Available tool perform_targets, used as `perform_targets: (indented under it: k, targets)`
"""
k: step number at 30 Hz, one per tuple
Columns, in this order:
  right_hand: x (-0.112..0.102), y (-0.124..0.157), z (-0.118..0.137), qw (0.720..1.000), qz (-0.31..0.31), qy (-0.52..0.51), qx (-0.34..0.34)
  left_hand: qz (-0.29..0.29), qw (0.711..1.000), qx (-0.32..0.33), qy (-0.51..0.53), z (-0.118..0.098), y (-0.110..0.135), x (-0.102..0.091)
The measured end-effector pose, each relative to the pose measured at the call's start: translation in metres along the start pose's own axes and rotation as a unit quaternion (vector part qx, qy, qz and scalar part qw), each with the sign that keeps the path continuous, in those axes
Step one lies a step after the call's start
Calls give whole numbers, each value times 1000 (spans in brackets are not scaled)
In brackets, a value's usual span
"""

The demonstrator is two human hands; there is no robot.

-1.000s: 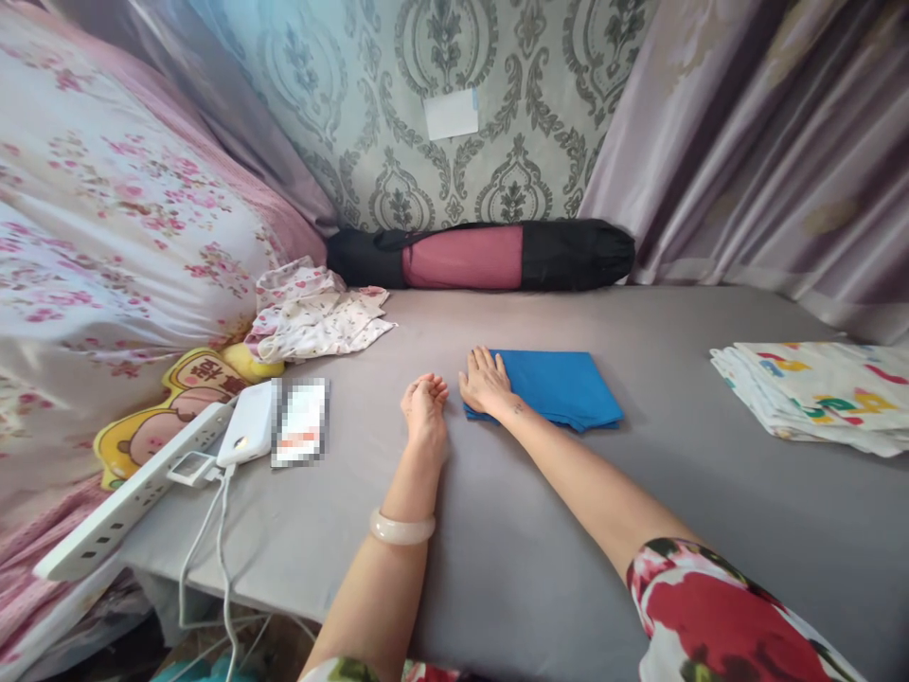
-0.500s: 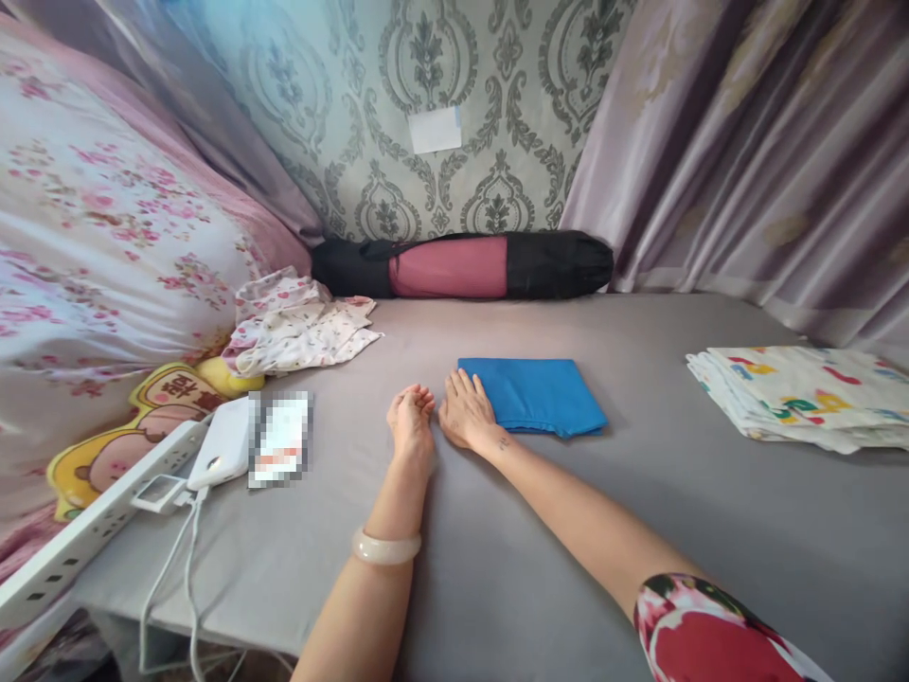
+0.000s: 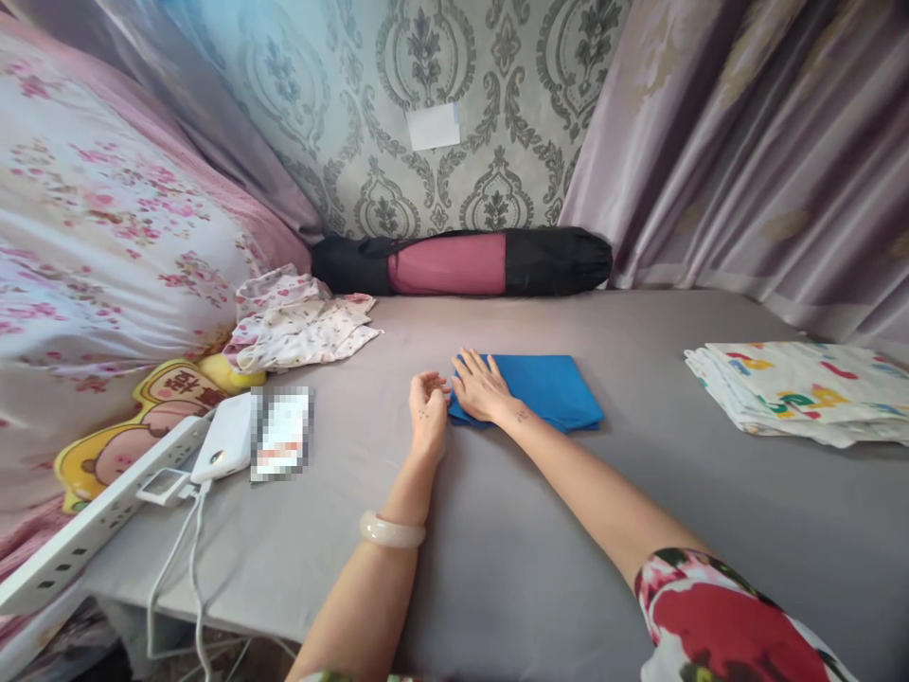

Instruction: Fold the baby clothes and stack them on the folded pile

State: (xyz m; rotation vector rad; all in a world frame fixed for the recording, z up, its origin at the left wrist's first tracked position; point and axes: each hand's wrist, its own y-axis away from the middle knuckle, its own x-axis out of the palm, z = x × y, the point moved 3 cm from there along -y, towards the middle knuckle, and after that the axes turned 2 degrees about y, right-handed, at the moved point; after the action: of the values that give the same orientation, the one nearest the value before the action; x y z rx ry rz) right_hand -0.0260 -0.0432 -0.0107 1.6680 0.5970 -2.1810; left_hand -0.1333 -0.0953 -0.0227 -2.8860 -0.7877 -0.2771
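Note:
A folded blue cloth (image 3: 550,390) lies flat on the grey-covered surface in front of me. My right hand (image 3: 483,386) rests palm down on its left part, with the fingers stretched out and a little apart. At the cloth's left edge, my left hand (image 3: 429,405) stands on its side with loosely bent fingers turned toward the cloth. I see nothing held in it, though its palm side is partly hidden. A pale bangle (image 3: 392,530) circles the left wrist.
To the right lies a folded white cloth with colourful prints (image 3: 802,388). A crumpled patterned garment (image 3: 302,327) is at back left, near a white power bank (image 3: 225,438), a power strip (image 3: 99,516) and cables. A black and pink rolled bag (image 3: 447,263) lies along the wall.
My right hand has slid right, farther onto the blue cloth. My left hand has moved right and slightly up to the cloth's left edge, its fingers bending toward it.

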Motion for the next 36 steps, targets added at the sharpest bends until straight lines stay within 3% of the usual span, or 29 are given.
perform_targets:
  k: [6,12,17,22,25,30,36]
  targets:
    - [13,-1,0,999,28,-26,10,37,991,69,-110,7,-4,-2]
    - [1,-1,-9,995,33,-85,36,94,957,142,-234,9,-1,6]
    - [-12,10,-31,994,-37,-44,98,181,874,214,-398,5,11,19]
    - [-3,16,-46,992,0,1,123,255,766,204,-554,8,23,29]
    - [4,16,-47,992,10,6,128,279,730,199,-592,11,24,31]
    - [3,15,-46,991,10,-12,135,268,717,207,-609,10,24,29]
    - [-15,18,-59,986,13,-55,154,248,723,249,-595,2,28,30]
